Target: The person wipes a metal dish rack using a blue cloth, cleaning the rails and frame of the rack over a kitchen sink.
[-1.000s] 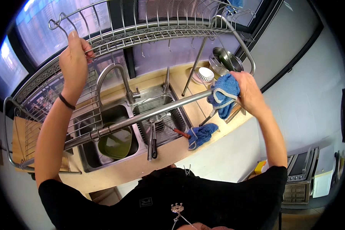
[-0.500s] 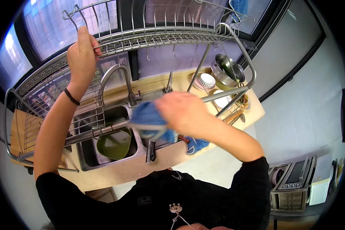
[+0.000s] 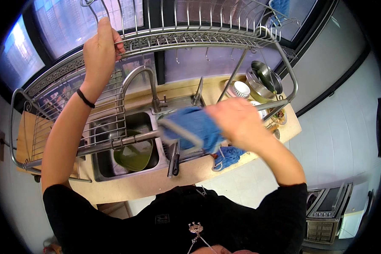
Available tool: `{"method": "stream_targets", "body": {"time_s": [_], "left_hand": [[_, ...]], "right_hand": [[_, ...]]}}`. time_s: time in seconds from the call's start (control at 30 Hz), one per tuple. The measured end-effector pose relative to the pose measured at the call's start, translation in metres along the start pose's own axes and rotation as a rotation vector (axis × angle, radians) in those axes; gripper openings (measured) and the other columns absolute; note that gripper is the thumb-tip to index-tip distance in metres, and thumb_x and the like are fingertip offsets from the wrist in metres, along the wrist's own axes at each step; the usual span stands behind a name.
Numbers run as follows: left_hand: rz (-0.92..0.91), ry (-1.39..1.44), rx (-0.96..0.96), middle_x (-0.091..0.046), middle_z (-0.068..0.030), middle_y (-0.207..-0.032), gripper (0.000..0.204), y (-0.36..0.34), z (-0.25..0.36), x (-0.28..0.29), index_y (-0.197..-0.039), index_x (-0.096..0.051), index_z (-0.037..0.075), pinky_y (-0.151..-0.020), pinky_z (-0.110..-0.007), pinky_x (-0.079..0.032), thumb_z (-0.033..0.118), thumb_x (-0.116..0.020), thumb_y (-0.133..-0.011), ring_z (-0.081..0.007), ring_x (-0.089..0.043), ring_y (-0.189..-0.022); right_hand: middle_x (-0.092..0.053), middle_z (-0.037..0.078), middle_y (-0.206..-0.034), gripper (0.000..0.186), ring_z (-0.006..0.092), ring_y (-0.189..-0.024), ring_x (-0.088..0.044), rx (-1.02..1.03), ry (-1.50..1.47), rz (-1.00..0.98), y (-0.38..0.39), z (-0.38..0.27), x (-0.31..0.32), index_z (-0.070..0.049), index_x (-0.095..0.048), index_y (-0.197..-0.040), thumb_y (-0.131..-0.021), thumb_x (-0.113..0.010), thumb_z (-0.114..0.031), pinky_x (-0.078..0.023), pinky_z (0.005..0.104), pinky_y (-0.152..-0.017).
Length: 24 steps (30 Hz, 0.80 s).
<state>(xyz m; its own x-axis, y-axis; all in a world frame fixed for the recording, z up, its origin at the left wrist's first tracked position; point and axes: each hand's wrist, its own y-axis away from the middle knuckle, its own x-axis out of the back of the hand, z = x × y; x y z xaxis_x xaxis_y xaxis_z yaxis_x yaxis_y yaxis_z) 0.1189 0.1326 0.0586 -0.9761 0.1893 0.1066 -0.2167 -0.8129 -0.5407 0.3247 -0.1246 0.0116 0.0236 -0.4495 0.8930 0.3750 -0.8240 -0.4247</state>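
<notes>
A metal dish rack (image 3: pixel 144 136) spans the sink. High on its left side, my left hand (image 3: pixel 100 53) is closed around the upper rail. In my right hand (image 3: pixel 237 120), blurred by motion, is a blue cloth (image 3: pixel 197 129) with grey edging, lying against the rack's front bar. The fingers are pressed together on the cloth, and part of the bar is hidden behind hand and cloth. Below them, a second blue cloth (image 3: pixel 228 158) hangs over the counter's front edge.
A green basin (image 3: pixel 135 157) sits in the sink (image 3: pixel 98 163) under the curved faucet (image 3: pixel 151 84). Dark-handled utensils (image 3: pixel 174 163) lie by its front edge. Right along the counter are a white bowl (image 3: pixel 241 89) and metal bowls (image 3: pixel 260 86). A wooden board (image 3: pixel 25 137) stands left.
My right hand has moved right along the front bar with the cloth, uncovering more of the bar on its left. My left hand keeps its hold on the rail. The whole view has shifted slightly.
</notes>
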Motion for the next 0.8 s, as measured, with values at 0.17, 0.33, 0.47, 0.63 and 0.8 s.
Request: {"method": "stream_targets", "body": {"time_s": [0.17, 0.33, 0.47, 0.63, 0.8], "left_hand": [[-0.016, -0.019, -0.019, -0.053, -0.0033, -0.059, 0.065, -0.003, 0.003, -0.001, -0.064, -0.053, 0.005, -0.05, -0.025, -0.042, 0.055, -0.034, -0.101, -0.0113, -0.054, -0.054], [0.018, 0.004, 0.025, -0.052, -0.0032, -0.059, 0.065, 0.0, 0.004, -0.004, -0.063, -0.05, 0.006, -0.05, -0.025, -0.041, 0.057, -0.034, -0.101, -0.0122, -0.053, -0.054], [0.039, 0.012, 0.019, -0.052, -0.0046, -0.058, 0.066, 0.001, -0.001, -0.003, -0.063, -0.05, 0.005, -0.05, -0.025, -0.041, 0.057, -0.035, -0.101, -0.0125, -0.051, -0.053], [0.045, 0.02, 0.064, -0.056, -0.0051, -0.058, 0.067, -0.003, 0.001, -0.002, -0.064, -0.056, 0.003, -0.052, -0.026, -0.044, 0.055, -0.036, -0.1, -0.0123, -0.056, -0.054], [-0.009, 0.051, 0.053, -0.055, -0.0047, -0.059, 0.068, -0.004, 0.001, -0.006, -0.064, -0.055, 0.002, -0.052, -0.026, -0.043, 0.056, -0.035, -0.101, -0.0126, -0.055, -0.055]], "right_hand": [[-0.063, 0.01, -0.1, 0.047, 0.0312, -0.099, -0.061, -0.228, 0.264, -0.013, 0.089, 0.067, 0.04, -0.006, -0.06, -0.113, -0.067, -0.065, 0.0, -0.047, 0.0454, -0.098], [-0.064, 0.013, -0.1, 0.043, 0.0321, -0.099, -0.061, -0.239, 0.298, 0.075, 0.097, 0.075, 0.036, -0.004, -0.061, -0.109, -0.067, -0.066, -0.003, -0.046, 0.0468, -0.1], [-0.066, 0.01, -0.09, 0.03, 0.0291, -0.083, -0.066, -0.084, 0.087, 0.172, 0.038, 0.032, -0.004, -0.002, -0.061, -0.103, -0.074, -0.064, -0.011, -0.053, 0.0406, -0.069], [-0.059, 0.006, -0.076, 0.027, 0.0227, -0.065, -0.06, -0.189, -0.129, -0.233, -0.06, -0.06, -0.013, -0.006, -0.06, -0.106, -0.082, -0.059, -0.016, -0.051, 0.0377, -0.054], [-0.062, 0.007, -0.083, 0.046, 0.0254, -0.076, -0.065, 0.105, -0.094, 0.023, -0.062, -0.067, -0.027, -0.019, -0.059, -0.125, -0.079, -0.06, -0.014, -0.049, 0.0335, -0.054]]}}
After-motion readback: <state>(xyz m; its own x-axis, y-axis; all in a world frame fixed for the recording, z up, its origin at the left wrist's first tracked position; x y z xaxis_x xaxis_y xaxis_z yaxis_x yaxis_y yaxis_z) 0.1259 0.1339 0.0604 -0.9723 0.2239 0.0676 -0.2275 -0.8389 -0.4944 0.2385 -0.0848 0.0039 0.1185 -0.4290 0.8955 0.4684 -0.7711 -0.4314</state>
